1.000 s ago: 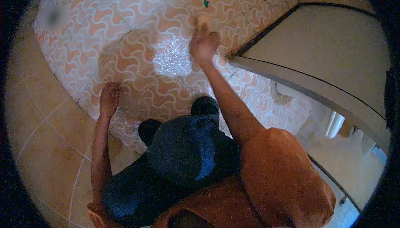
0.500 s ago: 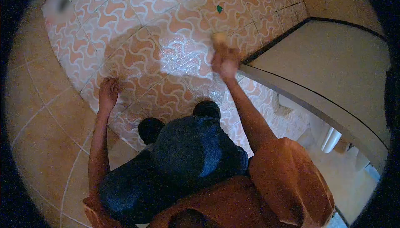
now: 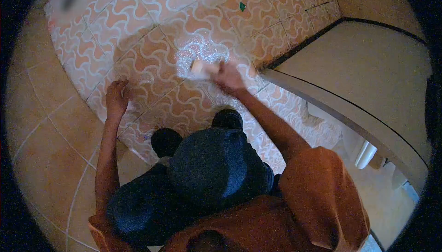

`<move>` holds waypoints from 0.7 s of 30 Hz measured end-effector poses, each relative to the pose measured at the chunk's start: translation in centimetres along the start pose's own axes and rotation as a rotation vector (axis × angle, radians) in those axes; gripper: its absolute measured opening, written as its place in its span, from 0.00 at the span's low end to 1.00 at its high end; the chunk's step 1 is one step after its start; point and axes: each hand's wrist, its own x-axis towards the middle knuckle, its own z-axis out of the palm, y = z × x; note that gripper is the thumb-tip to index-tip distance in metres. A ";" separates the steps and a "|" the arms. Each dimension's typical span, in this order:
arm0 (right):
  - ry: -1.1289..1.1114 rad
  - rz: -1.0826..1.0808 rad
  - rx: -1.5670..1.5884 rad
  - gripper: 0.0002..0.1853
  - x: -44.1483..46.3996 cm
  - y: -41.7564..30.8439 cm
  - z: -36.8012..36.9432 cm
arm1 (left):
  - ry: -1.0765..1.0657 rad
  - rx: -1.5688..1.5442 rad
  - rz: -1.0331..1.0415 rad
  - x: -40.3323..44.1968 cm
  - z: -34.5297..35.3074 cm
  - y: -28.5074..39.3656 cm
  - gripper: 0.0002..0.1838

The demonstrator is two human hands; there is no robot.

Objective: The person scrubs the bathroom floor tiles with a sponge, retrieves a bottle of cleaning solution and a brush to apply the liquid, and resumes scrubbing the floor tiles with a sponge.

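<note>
My right hand (image 3: 229, 78) is closed around a small pale block (image 3: 197, 66), smeared by motion, so its exact kind is unclear. The block is over a wet, shiny patch (image 3: 202, 49) of the patterned tile floor (image 3: 152, 58), in front of my feet. Off to the left, my left hand (image 3: 118, 96) hangs near the edge of the patterned tiles with its fingers loosely bent and apart. Nothing shows in it.
A beige panel with a dark edge (image 3: 359, 54) juts in from the right, close to my right forearm. A small green scrap (image 3: 242, 6) lies on the tiles farther out. Plain tan tiles (image 3: 50, 123) border the left side. My dark shoes (image 3: 228, 119) rest on the patterned floor.
My right hand has swung left and slightly nearer with the pale block, from beside the panel onto the shiny wet patch. My left hand has barely shifted.
</note>
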 end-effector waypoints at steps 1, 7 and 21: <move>0.154 -0.172 -0.247 0.20 2.5 1.5 -1.8 | 0.007 0.003 -0.003 -0.3 0.0 -0.4 0.14; 0.777 -0.072 -0.258 0.18 9.2 -4.3 0.0 | 0.045 -0.037 -0.080 -1.3 -0.8 -2.2 0.14; 0.390 -0.271 -0.511 0.15 15.8 -5.2 -4.3 | 0.025 -0.100 -0.199 -3.0 -0.6 -5.3 0.14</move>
